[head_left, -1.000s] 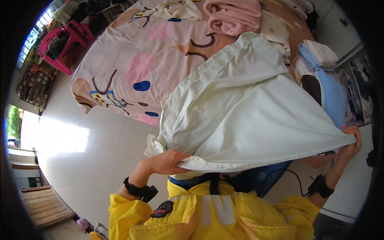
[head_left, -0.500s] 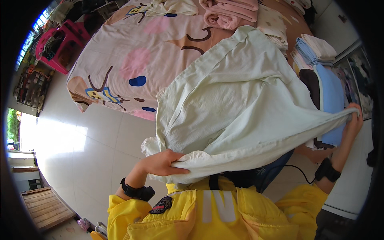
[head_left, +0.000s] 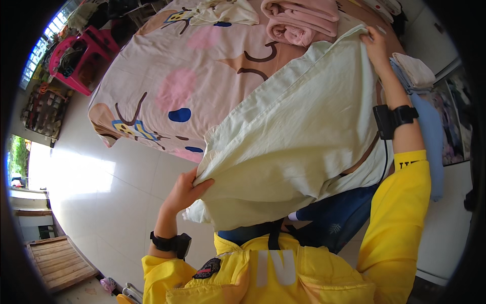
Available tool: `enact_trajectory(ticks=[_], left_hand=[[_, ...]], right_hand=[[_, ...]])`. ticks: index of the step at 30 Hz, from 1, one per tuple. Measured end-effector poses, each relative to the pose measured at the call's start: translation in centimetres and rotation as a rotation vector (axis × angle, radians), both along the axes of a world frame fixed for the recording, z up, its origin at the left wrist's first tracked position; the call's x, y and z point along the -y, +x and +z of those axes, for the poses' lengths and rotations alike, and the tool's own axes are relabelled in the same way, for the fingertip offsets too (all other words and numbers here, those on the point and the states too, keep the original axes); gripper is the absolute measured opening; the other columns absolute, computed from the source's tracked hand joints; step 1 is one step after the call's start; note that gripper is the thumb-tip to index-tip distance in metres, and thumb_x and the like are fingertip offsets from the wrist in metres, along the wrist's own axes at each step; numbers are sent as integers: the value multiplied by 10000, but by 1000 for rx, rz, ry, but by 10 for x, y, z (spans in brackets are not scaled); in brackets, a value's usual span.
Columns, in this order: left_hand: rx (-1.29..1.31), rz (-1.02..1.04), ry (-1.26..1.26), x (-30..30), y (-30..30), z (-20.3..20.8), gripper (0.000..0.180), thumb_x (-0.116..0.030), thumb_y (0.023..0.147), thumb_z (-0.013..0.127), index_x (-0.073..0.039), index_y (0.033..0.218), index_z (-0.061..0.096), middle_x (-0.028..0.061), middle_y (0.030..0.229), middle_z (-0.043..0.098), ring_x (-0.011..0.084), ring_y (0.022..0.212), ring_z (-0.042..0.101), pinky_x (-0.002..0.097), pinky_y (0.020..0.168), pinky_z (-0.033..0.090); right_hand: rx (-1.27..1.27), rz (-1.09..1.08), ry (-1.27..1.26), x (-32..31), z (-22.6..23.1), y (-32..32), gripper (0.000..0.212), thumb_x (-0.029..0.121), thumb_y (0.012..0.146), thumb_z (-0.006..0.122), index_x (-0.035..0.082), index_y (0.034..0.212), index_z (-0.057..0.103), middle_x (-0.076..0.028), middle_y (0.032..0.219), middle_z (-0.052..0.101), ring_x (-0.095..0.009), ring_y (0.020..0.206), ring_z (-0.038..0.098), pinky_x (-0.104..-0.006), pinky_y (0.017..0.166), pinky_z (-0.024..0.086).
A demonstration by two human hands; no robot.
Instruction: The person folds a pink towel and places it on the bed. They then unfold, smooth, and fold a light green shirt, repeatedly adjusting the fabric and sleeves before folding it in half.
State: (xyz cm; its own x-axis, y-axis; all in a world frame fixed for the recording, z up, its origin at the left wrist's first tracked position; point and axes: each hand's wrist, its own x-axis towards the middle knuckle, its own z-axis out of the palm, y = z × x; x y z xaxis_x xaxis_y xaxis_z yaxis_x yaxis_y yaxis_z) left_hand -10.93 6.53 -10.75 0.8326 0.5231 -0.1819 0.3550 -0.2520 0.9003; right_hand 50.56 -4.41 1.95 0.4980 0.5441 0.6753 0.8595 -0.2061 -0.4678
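A large pale mint-green cloth (head_left: 283,142) with a hemmed border is stretched between my hands, partly over the bed's edge and partly over my lap. At its near left edge, my left hand (head_left: 187,191) pinches the fabric between thumb and fingers. My right hand (head_left: 375,48) reaches far forward and grips the far right corner, close to a folded pink blanket (head_left: 299,23). The cloth's lower edge hangs in loose folds above dark blue fabric (head_left: 336,218) on my legs. Whether it is a garment or bedding, I cannot tell.
The bed (head_left: 152,96) wears a pink and brown patterned sheet. A crumpled cream cloth (head_left: 225,11) lies at its far side. Folded blue clothes (head_left: 428,137) and a white folded cloth (head_left: 414,70) are stacked at right. A pink plastic chair (head_left: 76,61) stands far left.
My right hand has moved from the cloth's near right edge to its far corner. My left hand has risen slightly along the left edge, and the near edge now hangs down.
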Motion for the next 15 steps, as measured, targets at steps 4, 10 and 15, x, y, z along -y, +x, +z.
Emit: enact_trajectory(ticks=[4,10,15], left_hand=[[-44,57,84,-5,9,-18,286,-161,887,704,23,1089,619,119,788,640,122,691,555,304,671,490],[-13,142,15,0,16,-29,339,-150,880,714,16,1143,578,109,815,649,126,711,572,299,687,496],[96,185,63,2,26,-31,319,-85,879,702,1,1157,570,82,845,655,97,772,610,269,689,502]], right_hand=[[-29,-37,-283,-35,-50,15,258,162,855,679,37,1079,646,-157,1020,694,-308,968,660,-371,834,495],[-77,-107,-320,-31,-76,-1,264,162,840,694,49,1075,654,-138,1002,700,-294,948,668,-370,810,502],[-13,-92,-259,-16,-66,-8,248,132,836,698,54,1067,651,-122,982,705,-267,912,676,-356,802,507]])
